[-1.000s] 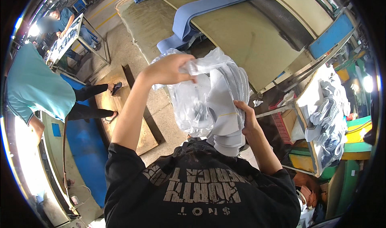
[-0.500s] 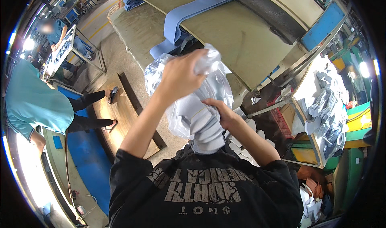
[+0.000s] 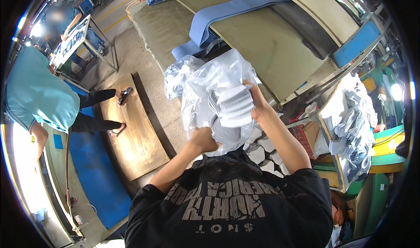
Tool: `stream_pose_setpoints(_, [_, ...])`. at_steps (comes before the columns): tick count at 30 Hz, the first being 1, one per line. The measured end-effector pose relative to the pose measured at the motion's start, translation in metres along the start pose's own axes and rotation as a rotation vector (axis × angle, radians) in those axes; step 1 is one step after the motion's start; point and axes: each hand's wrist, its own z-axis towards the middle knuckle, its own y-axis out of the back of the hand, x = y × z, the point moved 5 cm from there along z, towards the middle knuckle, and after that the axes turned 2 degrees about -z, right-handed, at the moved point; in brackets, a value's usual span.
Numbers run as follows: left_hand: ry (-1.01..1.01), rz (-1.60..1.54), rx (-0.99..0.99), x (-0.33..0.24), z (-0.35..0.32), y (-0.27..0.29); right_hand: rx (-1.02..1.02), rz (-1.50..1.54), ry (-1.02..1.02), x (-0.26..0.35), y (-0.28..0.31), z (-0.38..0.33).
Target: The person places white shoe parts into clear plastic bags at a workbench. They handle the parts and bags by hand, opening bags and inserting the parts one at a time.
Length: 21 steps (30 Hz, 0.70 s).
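Gripping the lower edge of a crinkled clear plastic bag (image 3: 205, 94), the left hand (image 3: 203, 139) is closed on the film just beneath a stack of white ribbed knitted pieces (image 3: 234, 105) that sits inside it. The right hand (image 3: 258, 103) is clamped on the stack's right side, fingers curled over the top of the bundle through the plastic. The bag is held up in front of the person's chest, above the black printed shirt (image 3: 232, 204), with its loose upper part billowing toward the long olive-green padded table (image 3: 262, 38). A blue fabric strip (image 3: 227, 16) lies across that table. To the right, a tilted rack of grey and white knitted pieces (image 3: 354, 130) stands near. At the left, another person in a teal shirt (image 3: 37, 94) stands beside a flat wooden board (image 3: 131, 134) on the floor
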Motion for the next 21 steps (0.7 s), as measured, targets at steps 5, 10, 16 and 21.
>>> stream_pose_setpoints(5, [-0.514, 0.101, 0.175, -0.059, -0.050, -0.021, -0.122, 0.109, 0.095, -0.013, 0.000, 0.024])
stream_pose_setpoints(10, [-0.134, 0.227, -0.024, -0.062, -0.099, 0.009, -0.034, -0.207, 0.081, -0.007, -0.008, 0.020])
stream_pose_setpoints(16, [-0.212, 0.341, 0.097, -0.085, -0.111, 0.026, -0.279, -1.033, 0.122, 0.000, -0.016, 0.021])
stream_pose_setpoints(21, [-0.184, -0.009, 0.037, -0.066, -0.099, 0.023, -0.475, -1.544, 0.146, -0.043, -0.001, 0.040])
